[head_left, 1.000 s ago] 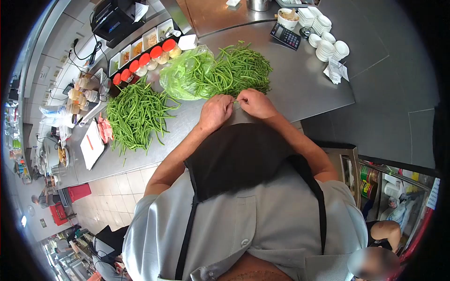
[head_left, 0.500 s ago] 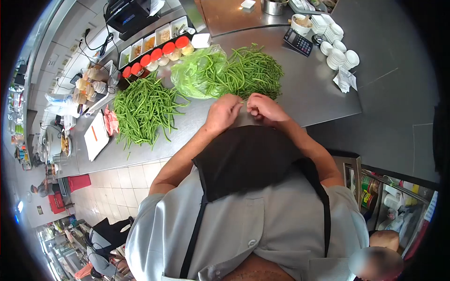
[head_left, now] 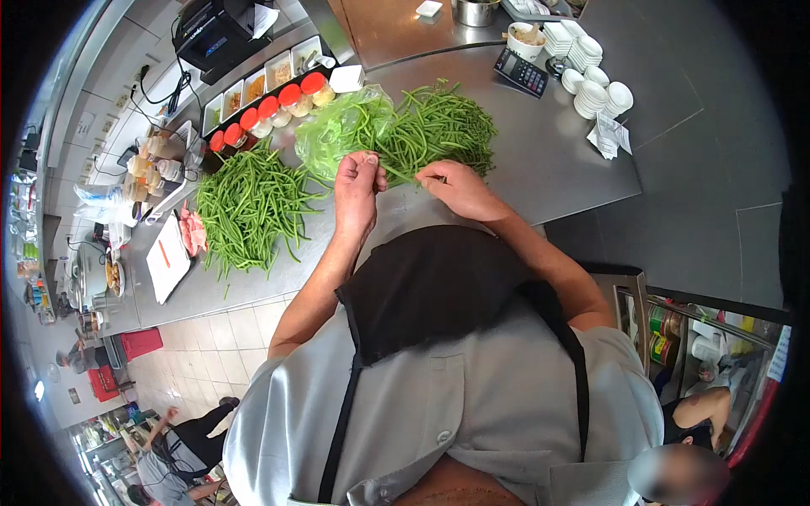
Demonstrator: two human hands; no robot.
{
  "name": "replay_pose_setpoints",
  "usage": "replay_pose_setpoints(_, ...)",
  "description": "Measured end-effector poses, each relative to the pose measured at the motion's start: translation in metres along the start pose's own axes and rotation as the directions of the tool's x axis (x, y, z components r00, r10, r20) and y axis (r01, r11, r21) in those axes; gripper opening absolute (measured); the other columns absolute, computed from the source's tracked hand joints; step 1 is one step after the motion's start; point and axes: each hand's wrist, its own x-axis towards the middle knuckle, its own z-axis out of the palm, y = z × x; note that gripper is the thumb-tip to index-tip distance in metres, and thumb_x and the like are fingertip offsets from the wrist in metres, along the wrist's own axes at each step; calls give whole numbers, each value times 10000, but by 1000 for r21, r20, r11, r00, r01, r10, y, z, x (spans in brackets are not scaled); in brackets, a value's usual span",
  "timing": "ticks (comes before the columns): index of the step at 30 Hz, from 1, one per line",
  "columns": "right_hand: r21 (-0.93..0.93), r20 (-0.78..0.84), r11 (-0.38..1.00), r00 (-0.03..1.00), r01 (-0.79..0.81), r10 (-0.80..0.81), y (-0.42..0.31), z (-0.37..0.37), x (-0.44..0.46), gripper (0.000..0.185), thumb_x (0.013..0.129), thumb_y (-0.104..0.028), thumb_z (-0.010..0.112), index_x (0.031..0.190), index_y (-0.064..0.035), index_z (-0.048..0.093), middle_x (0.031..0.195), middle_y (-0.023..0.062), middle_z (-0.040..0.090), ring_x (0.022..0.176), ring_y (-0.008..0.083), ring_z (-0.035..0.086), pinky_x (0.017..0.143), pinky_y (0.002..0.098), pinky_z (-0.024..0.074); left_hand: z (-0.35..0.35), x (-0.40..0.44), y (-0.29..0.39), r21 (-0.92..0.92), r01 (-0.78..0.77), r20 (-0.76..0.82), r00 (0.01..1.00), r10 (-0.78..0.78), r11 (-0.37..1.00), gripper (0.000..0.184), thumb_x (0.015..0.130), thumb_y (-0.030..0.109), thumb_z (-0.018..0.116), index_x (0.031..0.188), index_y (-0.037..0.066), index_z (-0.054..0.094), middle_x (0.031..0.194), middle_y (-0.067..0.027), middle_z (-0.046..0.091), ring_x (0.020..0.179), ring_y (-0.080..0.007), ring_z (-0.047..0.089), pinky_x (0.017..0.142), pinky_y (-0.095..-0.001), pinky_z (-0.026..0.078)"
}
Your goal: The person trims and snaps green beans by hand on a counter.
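A single green bean (head_left: 398, 171) spans the gap between my hands, just in front of the bean pile. My left hand (head_left: 358, 184) pinches one end of it, fingers curled and thumb up. The other end sits at the closed fingertips of my right hand (head_left: 460, 189). Behind them lies a heap of green beans (head_left: 447, 131), partly on a thin green plastic bag (head_left: 319, 139). Another pile of green beans (head_left: 253, 207) spreads over the steel counter to the left.
Red-lidded jars (head_left: 268, 110) and a row of condiment trays (head_left: 253, 86) line the counter's back left. A white board (head_left: 169, 261) lies at the left end. Back right are a calculator (head_left: 521, 72) and stacked white dishes (head_left: 591, 99). Other people are farther off.
My hands have moved apart, the left going leftward and up. A green bean now shows stretched between them. The view has shifted slightly.
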Motion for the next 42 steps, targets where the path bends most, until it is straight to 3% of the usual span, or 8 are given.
replay_pose_setpoints(9, 73, -112, 997, 993, -14, 22, 25, 4, 0, 161, 987, -167, 673, 1023, -14, 703, 867, 29, 675, 786, 125, 615, 700, 314, 517, -1, -17, -8, -137, 184, 148, 975, -163, 973, 115, 1114, 174, 595, 1150, 69, 620, 934, -61, 712, 786, -151, 675, 730, -297, 567)
replay_pose_setpoints(12, 785, -38, 555, 872, -276, 488, 35, -7, 1, 135, 988, -193, 693, 1007, -59, 691, 826, 2, 627, 713, 76, 551, 585, 272, 456, -12, -29, -23, -217, 340, 231, 929, -290, 915, 119, 1118, 178, 578, 1145, 68, 618, 942, -81, 741, 780, -167, 712, 737, -303, 600)
replay_pose_setpoints(17, 200, -262, 927, 895, -317, 362, 36, -31, -6, 218, 981, -258, 732, 1043, -50, 712, 870, 48, 660, 729, 135, 588, 639, 312, 492, -72, -22, 5, 246, 132, -78, 990, -116, 960, 184, 1057, 270, 696, 1033, 95, 644, 819, -36, 692, 716, -110, 661, 660, -270, 545)
replay_pose_setpoints(19, -64, -308, 944, 906, -324, 290, 43, -35, -10, 250, 956, -252, 745, 1062, -26, 732, 940, 127, 722, 777, 243, 666, 763, 380, 559, -111, -6, 24, 785, 22, -160, 973, 168, 620, 294, 1013, 305, 750, 1048, 36, 636, 768, -50, 649, 683, -164, 619, 642, -333, 514)
replay_pose_setpoints(27, -280, -438, 936, 896, -211, 70, 67, -21, -10, 321, 915, -148, 708, 1230, -88, 690, 1255, 202, 609, 1190, 408, 604, 1020, 468, 519, -98, 88, 8, 968, -252, 219, 839, 499, -2, 559, 932, 332, 798, 1340, -15, 638, 1082, -202, 737, 1005, -358, 704, 934, -495, 547)
replay_pose_setpoints(30, -267, -428, 942, 901, -202, 72, 79, -27, -15, 331, 914, -148, 703, 1239, -89, 685, 1272, 205, 597, 1205, 408, 596, 1036, 471, 514, -69, 117, 2, 978, 144, -8, 749, 662, -151, 552, 905, 395, 808, 1262, -12, 698, 1241, -240, 723, 1173, -395, 677, 1034, -562, 500)
replay_pose_setpoints(33, -226, -435, 953, 896, -203, 88, 92, -27, -25, 334, 910, -161, 704, 1236, -89, 687, 1263, 207, 601, 1209, 407, 594, 1046, 473, 508, -65, 144, 8, 913, 406, -408, 905, 123, 36, 679, 855, 493, 821, 1307, 4, 690, 1380, -209, 690, 1317, -392, 627, 1143, -531, 440)
replay_pose_setpoints(42, -199, -446, 942, 881, -270, 158, 105, -29, -22, 338, 910, -206, 702, 1232, -107, 689, 1247, 196, 594, 1184, 400, 604, 1027, 472, 518, -17, 132, 19, 563, 263, 99, 920, -380, 783, 331, 991, 239, 725, 1271, 65, 687, 1105, -29, 736, 936, -151, 675, 806, -340, 551)
